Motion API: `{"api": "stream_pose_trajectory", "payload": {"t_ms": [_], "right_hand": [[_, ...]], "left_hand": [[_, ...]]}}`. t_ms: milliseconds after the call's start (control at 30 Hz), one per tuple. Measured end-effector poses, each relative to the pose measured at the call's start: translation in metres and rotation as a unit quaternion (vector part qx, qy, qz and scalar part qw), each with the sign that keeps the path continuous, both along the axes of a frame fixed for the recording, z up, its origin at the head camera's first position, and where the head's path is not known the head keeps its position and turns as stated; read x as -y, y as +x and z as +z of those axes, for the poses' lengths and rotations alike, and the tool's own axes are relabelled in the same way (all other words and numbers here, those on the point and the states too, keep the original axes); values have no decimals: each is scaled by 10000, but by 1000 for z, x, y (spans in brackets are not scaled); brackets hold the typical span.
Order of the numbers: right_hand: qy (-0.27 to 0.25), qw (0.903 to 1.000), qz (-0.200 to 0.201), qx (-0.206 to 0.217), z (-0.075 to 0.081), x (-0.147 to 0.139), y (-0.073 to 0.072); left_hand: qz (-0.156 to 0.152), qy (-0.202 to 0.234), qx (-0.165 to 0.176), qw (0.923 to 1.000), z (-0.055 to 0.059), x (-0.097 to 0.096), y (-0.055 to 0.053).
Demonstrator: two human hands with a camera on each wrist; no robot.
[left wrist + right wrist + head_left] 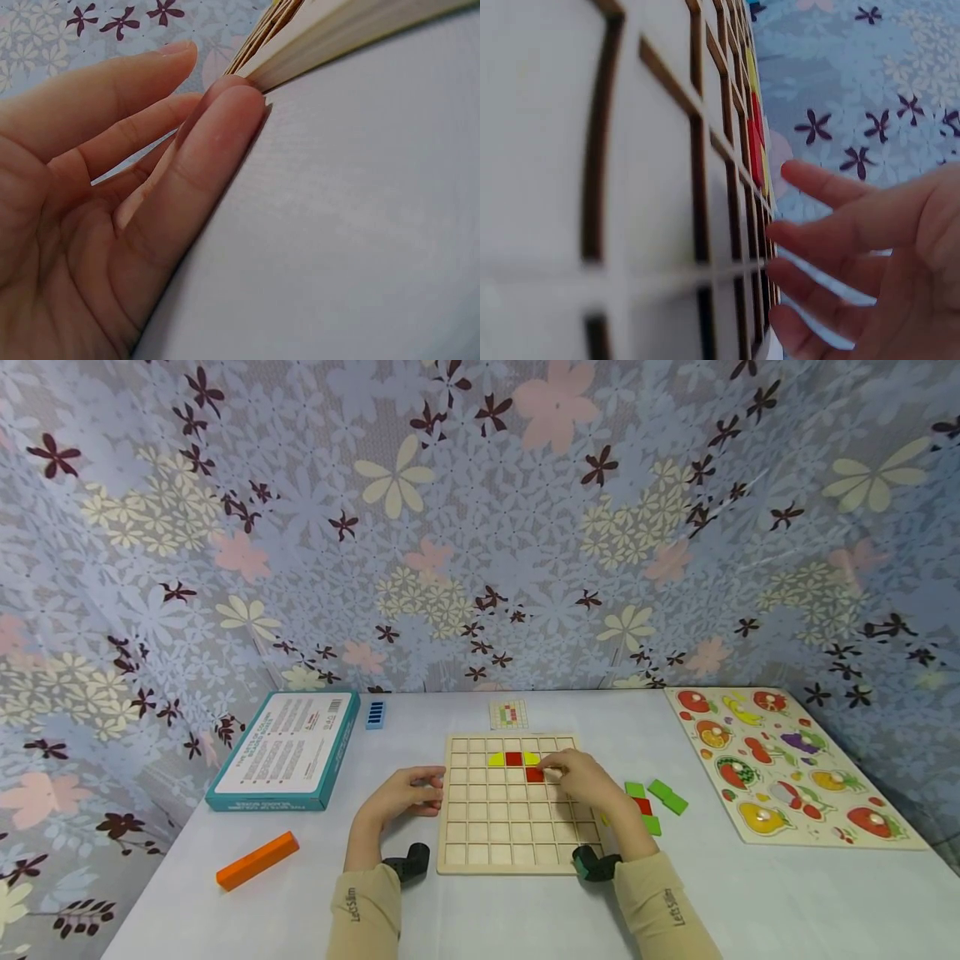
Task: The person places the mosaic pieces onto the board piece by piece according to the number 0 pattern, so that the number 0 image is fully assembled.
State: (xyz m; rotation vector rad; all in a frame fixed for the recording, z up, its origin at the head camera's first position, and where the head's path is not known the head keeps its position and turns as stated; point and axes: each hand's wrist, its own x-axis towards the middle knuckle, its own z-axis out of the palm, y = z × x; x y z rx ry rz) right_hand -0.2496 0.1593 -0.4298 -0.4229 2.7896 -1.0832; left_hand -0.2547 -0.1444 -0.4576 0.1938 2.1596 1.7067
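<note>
A wooden grid board (500, 832) lies in the middle of the table. In its upper rows sit a red tile (513, 759) between two rounded yellow pieces, and a second red tile (534, 774) one row lower. My right hand (588, 781) is over the board's upper right, fingertips beside that lower red tile. In the right wrist view the fingers (821, 232) are spread and loosely bent, with nothing seen between them. My left hand (405, 793) rests at the board's left edge; in the left wrist view its fingertips (221, 127) touch the board's side.
Green tiles (667, 796) and a red one lie right of the board. A small pattern card (509, 715) stands behind it. A fruit puzzle board (795, 768) is at right. On the left are a teal box (285, 752), a blue piece (376, 715) and an orange bar (257, 861).
</note>
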Motion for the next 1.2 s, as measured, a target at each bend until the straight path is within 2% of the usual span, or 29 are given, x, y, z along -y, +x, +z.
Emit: {"api": "stream_pose_trajectory", "payload": {"t_ms": [167,467,600,733,1000,1200], "right_hand": [[-314,9994,13,124,1,-12,-2],[-489,9966,-395,523,3,-33,-6],[-495,9960,-474,573,2,-41,-8],[-548,9956,-464,605,1,-50,-6],[-823,9895,-457,1101,-2,-63,-5],[-809,9883,-331,1248,-2,-70,-2]], "left_hand": [[-3,-18,-20,10000,0,0,-1],[16,-31,-3,10000,0,-1,-2],[15,-19,-11,10000,-1,-1,-2],[0,-5,-21,10000,-1,-1,-2],[19,8,-1,10000,0,-1,-1],[31,-32,7,10000,-2,-1,-1]]}}
